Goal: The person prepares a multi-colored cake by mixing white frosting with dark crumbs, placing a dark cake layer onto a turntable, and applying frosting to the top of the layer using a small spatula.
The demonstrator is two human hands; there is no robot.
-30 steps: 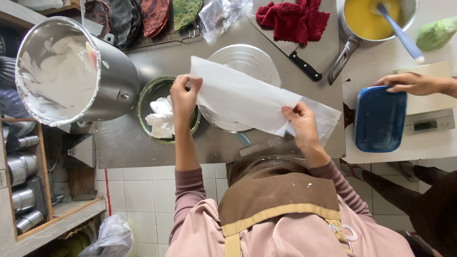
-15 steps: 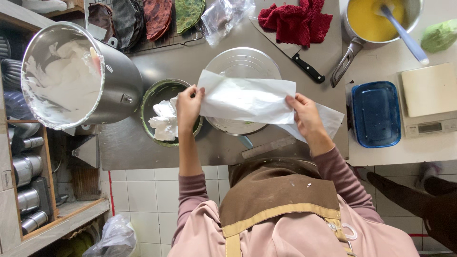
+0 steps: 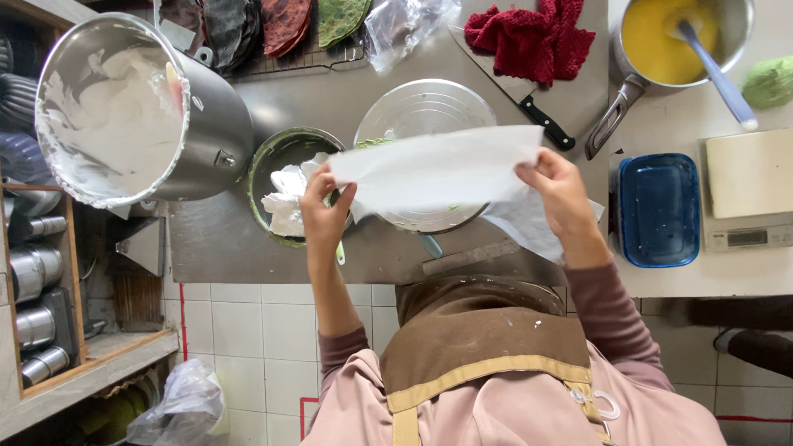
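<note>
White parchment-like paper (image 3: 438, 169) is stretched between the two hands, held just above a round silver turntable plate (image 3: 425, 111) on the steel counter (image 3: 330, 99). The left hand (image 3: 325, 206) is pinched shut on the sheet's left end, thumb over fingers; the right hand (image 3: 562, 194) is clamped on its right end — a two-point grip that keeps the thin sheet taut and off whatever sits on the plate, where a sliver of green shows at the paper's edge.

Just beside the left hand stands a green-smeared bowl (image 3: 277, 165) with crumpled white paper inside — seemingly a spot for discards, kept within reach. A big steel mixing bowl (image 3: 124, 107) coated with white cream lies tipped on its side at the far left, its mouth facing the camera. A black-handled knife (image 3: 529, 103) lies next to a red cloth (image 3: 529, 33), clear of the work, and a blue container (image 3: 658, 211) rests to the right near a pot of yellow liquid (image 3: 669, 37).
</note>
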